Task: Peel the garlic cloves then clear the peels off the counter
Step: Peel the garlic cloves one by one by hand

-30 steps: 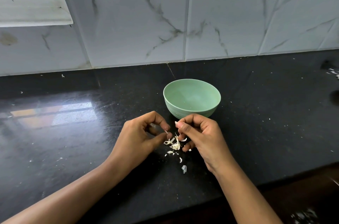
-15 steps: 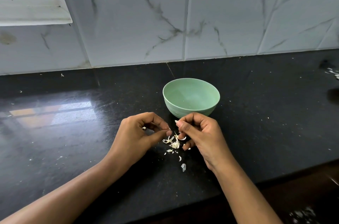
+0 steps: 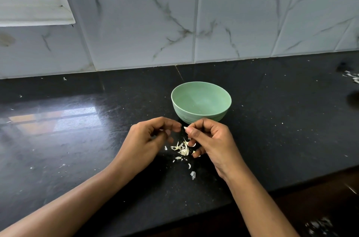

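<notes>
My right hand pinches a small garlic clove between thumb and forefinger; only its pale tip shows. My left hand hovers just left of it, fingers curled and blurred, and I cannot see anything held in them. A small heap of pale garlic peels lies on the black counter below and between both hands, with a few loose flakes trailing toward the front edge. A green bowl stands just behind the hands and looks empty.
A marble-tiled wall rises behind the counter, with a window sill at the upper left. More pale scraps lie at the far right. The counter's front edge runs across the lower right.
My left thumb and fingers have pulled away from the clove and shifted slightly left. The right hand and the bowl stay where they were.
</notes>
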The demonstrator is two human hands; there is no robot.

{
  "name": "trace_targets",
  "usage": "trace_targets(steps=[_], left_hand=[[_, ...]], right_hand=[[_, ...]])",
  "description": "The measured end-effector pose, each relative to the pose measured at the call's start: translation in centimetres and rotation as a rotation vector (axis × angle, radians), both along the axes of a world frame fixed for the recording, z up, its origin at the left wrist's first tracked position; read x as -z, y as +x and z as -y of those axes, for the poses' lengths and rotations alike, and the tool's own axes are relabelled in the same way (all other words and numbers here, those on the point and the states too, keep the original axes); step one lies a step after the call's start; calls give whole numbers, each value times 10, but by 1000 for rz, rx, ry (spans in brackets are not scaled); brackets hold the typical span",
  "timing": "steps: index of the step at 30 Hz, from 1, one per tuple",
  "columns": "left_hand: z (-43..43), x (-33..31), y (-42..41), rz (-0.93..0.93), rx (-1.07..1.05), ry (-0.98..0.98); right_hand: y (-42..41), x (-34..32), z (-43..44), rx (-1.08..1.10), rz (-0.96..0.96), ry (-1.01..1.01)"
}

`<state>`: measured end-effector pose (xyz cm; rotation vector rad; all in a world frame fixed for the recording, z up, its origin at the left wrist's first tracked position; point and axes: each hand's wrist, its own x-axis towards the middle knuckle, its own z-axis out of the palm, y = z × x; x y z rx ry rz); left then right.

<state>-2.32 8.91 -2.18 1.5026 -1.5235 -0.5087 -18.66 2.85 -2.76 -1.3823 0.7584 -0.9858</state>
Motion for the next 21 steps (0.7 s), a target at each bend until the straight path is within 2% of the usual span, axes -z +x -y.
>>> trace_targets(steps=[8,15,18,21], left_hand=[[0,-2,-5,-88,48,-94],[1,-1,-3,-157,72,-67],[1,-1,-3,-119,66,-81],[1,3,-3,-52,39,-66]], right_hand=[[2,0,-2,-70,-59,-18],[2,-1,-3,-168,-54,2],[1,-2,-4,-202,-51,11],[1,3,-4,-137,-146,-134]])
